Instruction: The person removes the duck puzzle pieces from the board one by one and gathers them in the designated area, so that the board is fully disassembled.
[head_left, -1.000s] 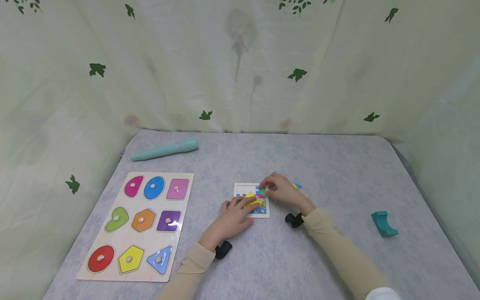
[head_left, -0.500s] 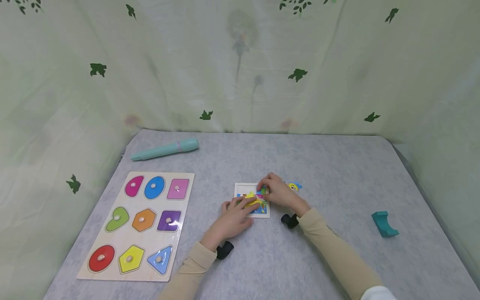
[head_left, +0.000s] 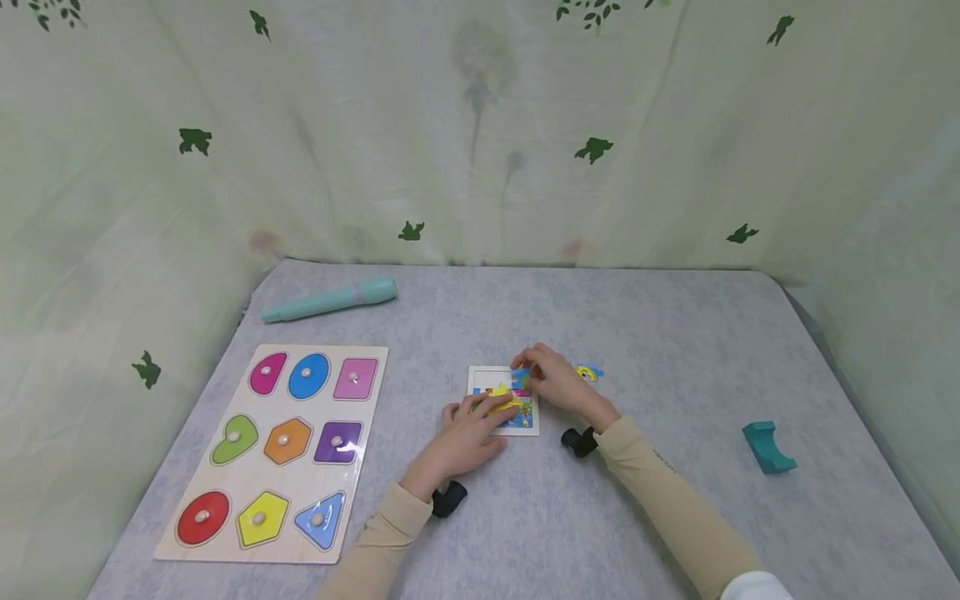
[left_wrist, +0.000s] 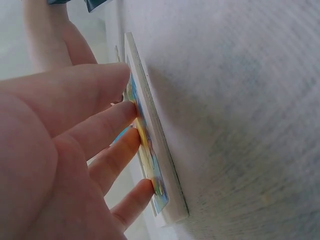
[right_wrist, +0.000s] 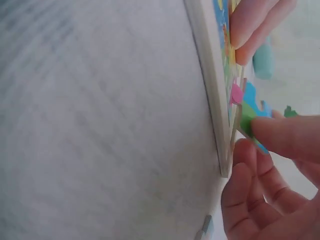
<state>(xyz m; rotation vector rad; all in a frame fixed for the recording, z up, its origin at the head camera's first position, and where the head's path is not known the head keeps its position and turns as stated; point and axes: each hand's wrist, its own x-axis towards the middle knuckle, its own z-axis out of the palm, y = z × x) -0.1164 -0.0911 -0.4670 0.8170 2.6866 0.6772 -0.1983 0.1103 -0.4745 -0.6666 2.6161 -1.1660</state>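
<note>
A small jigsaw puzzle in a white-bordered tray (head_left: pixel 480 372) lies at the middle of the table. My left hand (head_left: pixel 463 435) rests on its colourful pieces with fingers spread and nearly straight; the left wrist view has the fingertips touching the picture surface. Over the tray's far right corner, my right hand (head_left: pixel 561 382) pinches a blue and green puzzle piece (right_wrist: pixel 247 114) between thumb and fingers. That piece stands tilted at the tray edge in the right wrist view, near a pink patch of the picture. Another puzzle piece (head_left: pixel 589 372), yellow and blue, lies just beyond the right hand.
On the left is a wooden shape board (head_left: pixel 251 467) with several knobbed shapes. Behind it lies a mint-green pen-shaped object (head_left: pixel 330 302). A teal curved block (head_left: pixel 769 448) sits far right. Pale curtains (head_left: pixel 480 167) surround the grey-covered table (head_left: pixel 645 317).
My right hand has shifted slightly left with the puzzle piece, and more of the blue and green piece shows. The loose piece behind it has come into fuller view. My left hand stays put.
</note>
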